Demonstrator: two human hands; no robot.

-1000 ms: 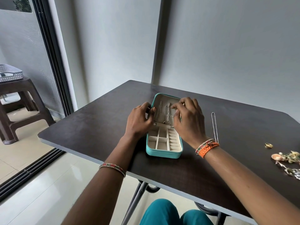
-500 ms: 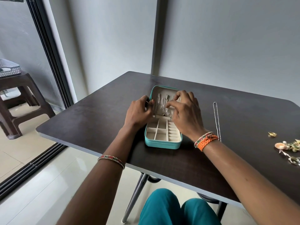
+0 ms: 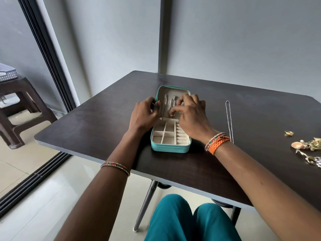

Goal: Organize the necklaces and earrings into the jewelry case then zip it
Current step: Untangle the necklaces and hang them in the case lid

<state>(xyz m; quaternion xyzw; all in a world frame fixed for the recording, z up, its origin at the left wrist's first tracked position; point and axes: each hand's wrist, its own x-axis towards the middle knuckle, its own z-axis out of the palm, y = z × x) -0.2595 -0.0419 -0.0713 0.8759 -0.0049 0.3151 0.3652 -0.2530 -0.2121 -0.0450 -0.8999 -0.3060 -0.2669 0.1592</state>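
While both hands work at the far half of the open jewelry case [image 3: 171, 134], the step in hand looks to be fixing a necklace into the lid's hanging section, with the earrings not yet dealt with. The left hand [image 3: 143, 115] sits at the case's left wall, fingers curled against the rim near the hinge line, seemingly steadying it; whether it pinches anything small there I cannot tell. In the lid, two chains [image 3: 168, 104] lie lengthwise, roughly parallel. The right hand [image 3: 191, 113] reaches over the lid from the right, fingers bent, its fingertips [image 3: 173, 111] closing on the lower end of the right-hand chain near the strip that divides lid from tray. The compartments of the near half look empty.

Further right on the dark surface [image 3: 104, 129], a silver necklace [image 3: 229, 119] lies stretched out straight, just beyond the right wrist. Well apart from it, near the right edge, a small gold earring [image 3: 288, 133] sits alone, and a tangled cluster of gold pieces [image 3: 307, 148] lies beside it.

The next move probably calls for seating this chain securely, then reaching right for the silver necklace.
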